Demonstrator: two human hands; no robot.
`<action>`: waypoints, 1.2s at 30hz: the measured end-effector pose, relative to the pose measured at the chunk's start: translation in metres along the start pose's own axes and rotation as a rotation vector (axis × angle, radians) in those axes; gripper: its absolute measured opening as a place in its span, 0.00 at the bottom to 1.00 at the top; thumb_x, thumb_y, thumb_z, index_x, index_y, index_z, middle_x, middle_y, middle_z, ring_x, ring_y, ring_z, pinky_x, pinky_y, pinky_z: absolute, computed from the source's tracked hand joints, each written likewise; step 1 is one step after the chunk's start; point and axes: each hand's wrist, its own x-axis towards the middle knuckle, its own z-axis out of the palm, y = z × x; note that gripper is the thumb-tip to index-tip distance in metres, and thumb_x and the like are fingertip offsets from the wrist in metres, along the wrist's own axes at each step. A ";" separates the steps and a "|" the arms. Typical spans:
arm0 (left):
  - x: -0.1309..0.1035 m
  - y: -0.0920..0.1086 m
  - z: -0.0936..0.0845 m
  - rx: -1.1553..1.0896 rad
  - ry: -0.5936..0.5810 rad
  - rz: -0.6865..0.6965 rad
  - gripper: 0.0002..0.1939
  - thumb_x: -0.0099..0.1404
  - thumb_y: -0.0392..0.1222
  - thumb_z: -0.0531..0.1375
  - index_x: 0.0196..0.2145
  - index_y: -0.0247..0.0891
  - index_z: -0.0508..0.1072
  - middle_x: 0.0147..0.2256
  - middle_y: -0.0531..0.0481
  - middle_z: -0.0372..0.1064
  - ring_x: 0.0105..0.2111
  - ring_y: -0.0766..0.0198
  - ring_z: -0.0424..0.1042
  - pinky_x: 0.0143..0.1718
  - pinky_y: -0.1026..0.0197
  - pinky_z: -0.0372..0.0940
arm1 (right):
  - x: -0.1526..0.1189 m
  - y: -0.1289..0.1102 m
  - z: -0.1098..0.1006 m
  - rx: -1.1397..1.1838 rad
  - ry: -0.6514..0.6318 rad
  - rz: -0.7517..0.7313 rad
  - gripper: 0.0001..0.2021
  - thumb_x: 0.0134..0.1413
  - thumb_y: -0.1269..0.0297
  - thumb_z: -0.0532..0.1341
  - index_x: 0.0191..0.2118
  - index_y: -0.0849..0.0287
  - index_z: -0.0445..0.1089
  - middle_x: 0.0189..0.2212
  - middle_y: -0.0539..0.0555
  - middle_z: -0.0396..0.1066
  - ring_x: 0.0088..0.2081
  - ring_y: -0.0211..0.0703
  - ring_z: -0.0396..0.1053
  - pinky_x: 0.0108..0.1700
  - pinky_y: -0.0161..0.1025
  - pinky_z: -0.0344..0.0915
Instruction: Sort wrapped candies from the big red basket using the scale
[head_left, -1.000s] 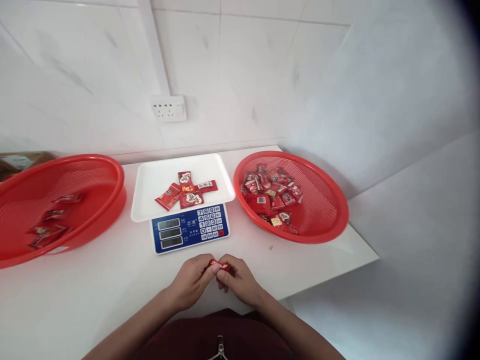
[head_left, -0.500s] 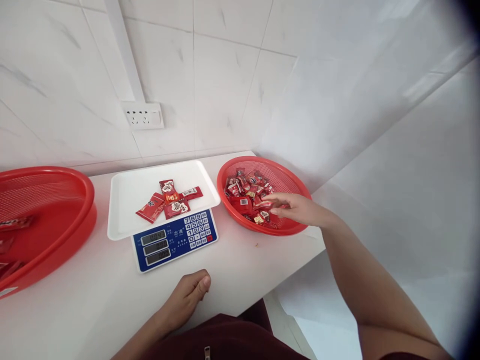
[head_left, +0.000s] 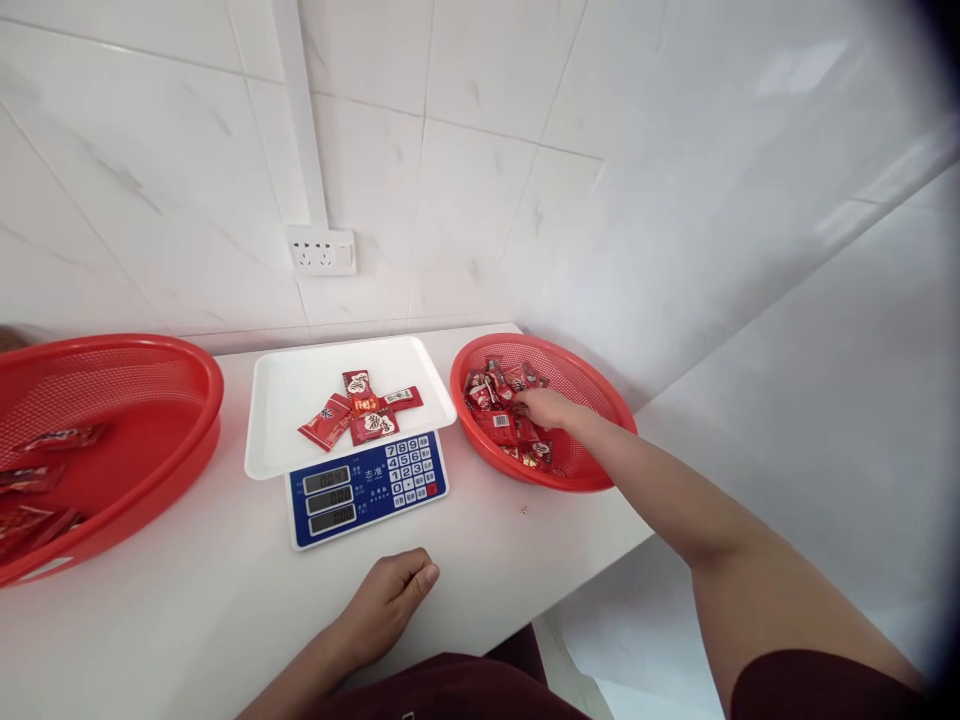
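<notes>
My right hand reaches into the red mesh basket on the right. Its fingers are drawn together and dip among small red wrapped candies; the fingertips are partly hidden, so what they hold does not show. My left hand rests as a loose fist at the table's front, thumb on top, with nothing seen in it. Beyond it stands a blue and white digital scale. On the scale's white tray several red packets lie in a cross-like cluster.
A larger red basket with several red packets in its bottom stands at the left. A tiny crumb-like bit lies on the white table before the right basket. Behind is a tiled wall with a socket.
My right hand has moved left and down into the candies, its fingers now drawn together. My left hand stays closed on the table. The whole view has shifted a little.
</notes>
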 end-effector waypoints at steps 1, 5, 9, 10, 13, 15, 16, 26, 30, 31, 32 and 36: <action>0.000 0.000 0.000 -0.001 0.002 -0.003 0.22 0.65 0.57 0.43 0.22 0.38 0.55 0.23 0.54 0.56 0.25 0.66 0.55 0.28 0.65 0.53 | -0.002 0.002 -0.003 0.028 0.001 -0.011 0.10 0.53 0.64 0.57 0.40 0.60 0.71 0.38 0.60 0.73 0.39 0.51 0.70 0.40 0.40 0.63; -0.001 0.001 0.000 -0.008 -0.003 -0.009 0.23 0.66 0.56 0.41 0.23 0.38 0.58 0.23 0.54 0.57 0.25 0.67 0.57 0.28 0.65 0.54 | -0.014 0.005 -0.019 0.186 0.038 -0.084 0.12 0.55 0.57 0.55 0.38 0.59 0.70 0.28 0.53 0.73 0.31 0.43 0.69 0.34 0.36 0.64; -0.002 0.002 0.000 -0.003 -0.006 -0.009 0.23 0.66 0.56 0.41 0.25 0.37 0.62 0.24 0.53 0.60 0.26 0.66 0.59 0.29 0.66 0.56 | -0.030 -0.007 -0.037 0.363 0.109 -0.174 0.17 0.56 0.53 0.54 0.42 0.60 0.68 0.27 0.52 0.72 0.27 0.38 0.67 0.30 0.34 0.64; -0.002 0.002 0.000 -0.005 -0.004 -0.011 0.23 0.66 0.55 0.41 0.26 0.37 0.63 0.24 0.53 0.61 0.26 0.66 0.60 0.30 0.66 0.57 | -0.033 -0.014 -0.041 0.432 0.128 -0.193 0.17 0.56 0.52 0.54 0.42 0.61 0.68 0.26 0.51 0.71 0.25 0.37 0.66 0.28 0.34 0.63; -0.003 0.003 0.000 -0.006 -0.004 -0.010 0.23 0.66 0.54 0.42 0.28 0.37 0.66 0.24 0.53 0.63 0.27 0.66 0.62 0.30 0.66 0.57 | -0.041 -0.040 -0.053 0.633 0.157 -0.228 0.17 0.53 0.49 0.55 0.36 0.60 0.67 0.21 0.47 0.66 0.18 0.32 0.58 0.21 0.31 0.57; -0.004 0.004 0.000 0.013 -0.010 -0.007 0.22 0.67 0.53 0.43 0.29 0.36 0.68 0.25 0.52 0.64 0.27 0.66 0.62 0.30 0.66 0.58 | -0.044 -0.063 -0.058 0.681 0.151 -0.266 0.16 0.53 0.49 0.55 0.34 0.58 0.67 0.19 0.46 0.64 0.17 0.31 0.57 0.19 0.30 0.55; -0.004 0.005 0.000 0.027 -0.014 -0.006 0.22 0.67 0.53 0.43 0.29 0.36 0.68 0.25 0.52 0.65 0.27 0.66 0.63 0.30 0.66 0.58 | -0.045 -0.075 -0.059 0.680 0.144 -0.292 0.15 0.53 0.50 0.55 0.33 0.58 0.66 0.19 0.46 0.64 0.17 0.31 0.57 0.19 0.30 0.55; -0.005 0.005 0.001 0.092 -0.025 0.035 0.21 0.67 0.50 0.44 0.30 0.36 0.69 0.28 0.51 0.67 0.28 0.67 0.63 0.30 0.66 0.58 | -0.010 -0.175 -0.048 0.806 -0.026 -0.505 0.18 0.57 0.57 0.54 0.50 0.59 0.63 0.35 0.56 0.73 0.27 0.37 0.69 0.31 0.36 0.68; -0.006 0.006 0.000 0.095 -0.023 0.045 0.21 0.67 0.51 0.44 0.30 0.36 0.70 0.28 0.51 0.67 0.28 0.67 0.64 0.30 0.67 0.59 | -0.006 -0.181 -0.045 0.503 0.144 -0.413 0.24 0.58 0.58 0.54 0.59 0.59 0.55 0.40 0.59 0.73 0.37 0.45 0.71 0.39 0.43 0.67; -0.005 0.006 -0.001 0.099 -0.024 0.048 0.21 0.67 0.51 0.44 0.30 0.36 0.70 0.29 0.51 0.67 0.28 0.67 0.64 0.30 0.67 0.59 | -0.012 -0.179 -0.044 0.403 0.179 -0.402 0.23 0.57 0.59 0.55 0.58 0.59 0.57 0.41 0.58 0.73 0.39 0.47 0.70 0.41 0.43 0.66; -0.005 0.006 -0.001 0.103 -0.025 0.050 0.21 0.68 0.51 0.44 0.31 0.36 0.70 0.29 0.51 0.68 0.28 0.67 0.64 0.30 0.67 0.59 | -0.021 -0.175 -0.042 0.327 0.188 -0.412 0.22 0.56 0.60 0.55 0.56 0.57 0.60 0.41 0.57 0.73 0.41 0.49 0.70 0.42 0.44 0.65; -0.005 0.004 -0.002 0.130 -0.029 0.063 0.20 0.68 0.49 0.44 0.33 0.36 0.71 0.30 0.50 0.68 0.29 0.66 0.64 0.31 0.67 0.59 | -0.075 -0.153 -0.022 0.288 0.149 -0.522 0.19 0.56 0.59 0.54 0.54 0.51 0.64 0.37 0.54 0.74 0.37 0.48 0.70 0.39 0.43 0.65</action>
